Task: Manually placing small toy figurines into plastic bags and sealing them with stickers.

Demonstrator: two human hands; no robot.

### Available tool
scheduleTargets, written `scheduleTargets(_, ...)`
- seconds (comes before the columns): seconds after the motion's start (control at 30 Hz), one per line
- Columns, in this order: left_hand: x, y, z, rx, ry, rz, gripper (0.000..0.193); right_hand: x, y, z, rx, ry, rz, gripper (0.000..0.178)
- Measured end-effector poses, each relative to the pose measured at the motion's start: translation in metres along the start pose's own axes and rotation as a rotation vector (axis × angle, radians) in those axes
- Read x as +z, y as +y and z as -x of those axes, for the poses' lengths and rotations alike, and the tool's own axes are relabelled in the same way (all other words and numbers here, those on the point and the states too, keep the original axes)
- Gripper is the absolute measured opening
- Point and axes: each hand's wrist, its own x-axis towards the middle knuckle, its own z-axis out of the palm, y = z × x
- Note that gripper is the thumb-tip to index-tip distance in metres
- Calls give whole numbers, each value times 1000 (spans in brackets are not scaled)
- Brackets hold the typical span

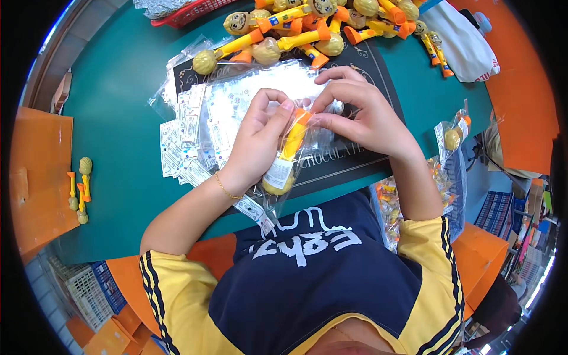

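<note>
In front of my chest, a clear plastic bag (273, 200) holds a yellow candy dispenser (292, 142) with an orange foot and a round golden head, which points toward me. A white label covers part of it. My left hand (260, 127) is closed on the bag beside the orange foot, thumb and fingers pinching the film. My right hand (355, 106) pinches the bag's far end between thumb and forefinger, its other fingers bent above. Under both hands lies a heap of flat clear bags (234, 97) with printed white labels.
A pile of loose dispensers (284, 41) lies at the far side, near a red basket (186, 13). Several more lie at the left edge of the green table (118, 136). A bagged dispenser (452, 139) is at the right, above a large bag of packed ones (408, 195).
</note>
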Motion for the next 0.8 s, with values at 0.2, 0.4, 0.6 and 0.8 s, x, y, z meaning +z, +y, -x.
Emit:
scheduleTargets(0.2,7,26,3,-76,77,57,14,-15,4,-3,-87,-67,-217,10)
scheduleTargets(0.4,0,24,2,-115,4,-159,15,-16,9,4,31,-73,-384,11)
scheduleTargets(0.6,3,13,0,-15,56,-95,15,-3,6,-1,-65,-107,-246,14)
scheduleTargets(0.8,3,10,2,31,71,-187,14,0,3,2,10,-111,-240,10)
